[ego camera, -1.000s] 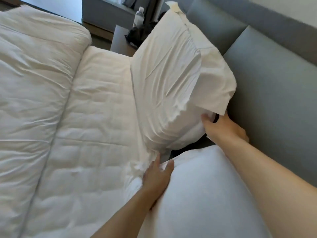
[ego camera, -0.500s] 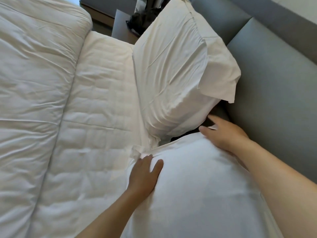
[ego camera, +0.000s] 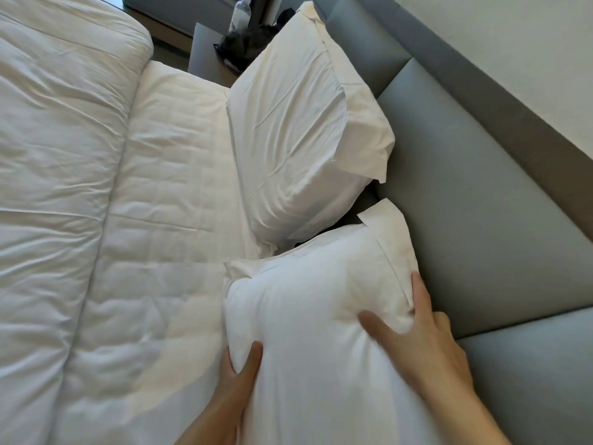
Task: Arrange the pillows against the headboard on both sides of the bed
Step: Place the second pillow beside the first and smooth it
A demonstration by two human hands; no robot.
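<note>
near pillow point(ego camera: 321, 332) sits against the grey headboard point(ego camera: 481, 220), just beside the far pillow point(ego camera: 295, 139) leaning there too. left grip point(ego camera: 239, 377) clamps its mattress-side edge, thumb on the face, fingers hidden behind. right grip point(ego camera: 423, 342) pinches the headboard-side edge, thumb dug in, index straight along the seam. both forearms bare, extended.

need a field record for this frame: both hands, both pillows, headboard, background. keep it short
left hand: grips near pillow at its lower-left edge
right hand: grips the same pillow's headboard-side edge
far pillow: leans on headboard
duvet: lies apart from both pillows
background: bottle on nightstand
</note>
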